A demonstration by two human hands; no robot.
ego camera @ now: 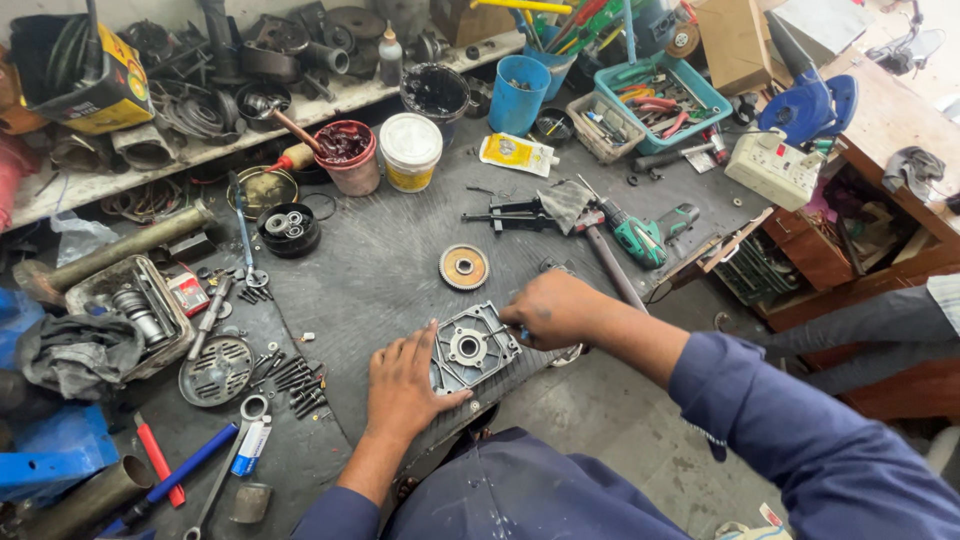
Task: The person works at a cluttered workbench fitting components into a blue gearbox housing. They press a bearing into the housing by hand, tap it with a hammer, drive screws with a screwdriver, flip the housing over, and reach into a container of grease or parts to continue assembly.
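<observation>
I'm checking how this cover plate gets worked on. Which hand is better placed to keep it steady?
Probably the left hand: it lies flat on the grey cover plate, pressing its near edge. The right hand is closed at the plate's far corner.

Grey metal cover plate [470,349], blue cup [519,95], teal basket [662,100], green drill [645,237], dark blue sleeves [800,430]

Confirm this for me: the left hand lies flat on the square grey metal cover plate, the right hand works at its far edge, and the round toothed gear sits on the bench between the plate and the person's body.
Wrong about the gear. The head view shows it beyond the cover plate, away from the person. The left hand does lie flat on the plate, and the right hand works at its edge.
</observation>
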